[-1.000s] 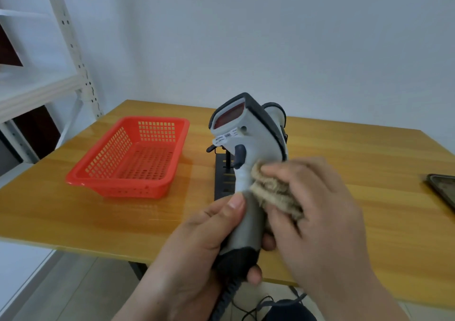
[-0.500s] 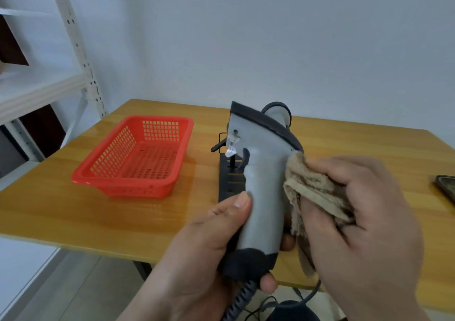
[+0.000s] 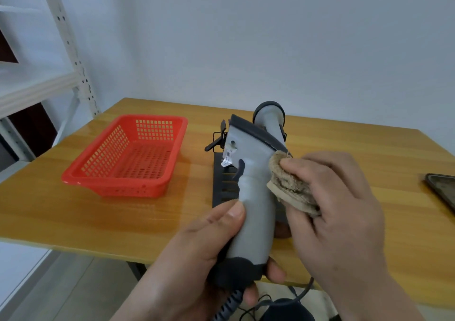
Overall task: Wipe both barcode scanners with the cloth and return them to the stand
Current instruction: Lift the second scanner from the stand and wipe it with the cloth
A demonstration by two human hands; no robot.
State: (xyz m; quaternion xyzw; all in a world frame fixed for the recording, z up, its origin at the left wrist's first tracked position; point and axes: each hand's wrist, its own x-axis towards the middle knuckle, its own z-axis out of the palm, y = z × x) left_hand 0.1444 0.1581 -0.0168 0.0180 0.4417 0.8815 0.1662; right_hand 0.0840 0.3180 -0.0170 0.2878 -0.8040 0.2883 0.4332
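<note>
The grey scanner (image 3: 253,197) is gripped low on its handle by the left hand (image 3: 197,259), thumb laid up the near side and fingers curled round the dark butt end, so that the head and upper handle are left bare for wiping. The handle is held roughly upright above the table's near edge, head away from the viewer, which presents its right flank to the other hand. There the folded tan cloth (image 3: 291,185) is pinched by the right hand (image 3: 337,210), thumb on top and fingers beneath, and is pressed against the scanner just below the dark rim of the head; the folding likely gives a firm pad to rub with. A coiled cable (image 3: 227,307) trails from the butt toward the floor, so slack is probably needed for turning.

Just behind, the black stand (image 3: 222,185) rests on the wooden table (image 3: 73,217), and the second scanner (image 3: 269,116) appears to be seated on it, mostly hidden. Whether that one is already wiped cannot be told. A red basket (image 3: 157,188) sits to the left, well apart from the stand, and a dark phone-like slab (image 3: 440,190) lies at the right edge.
</note>
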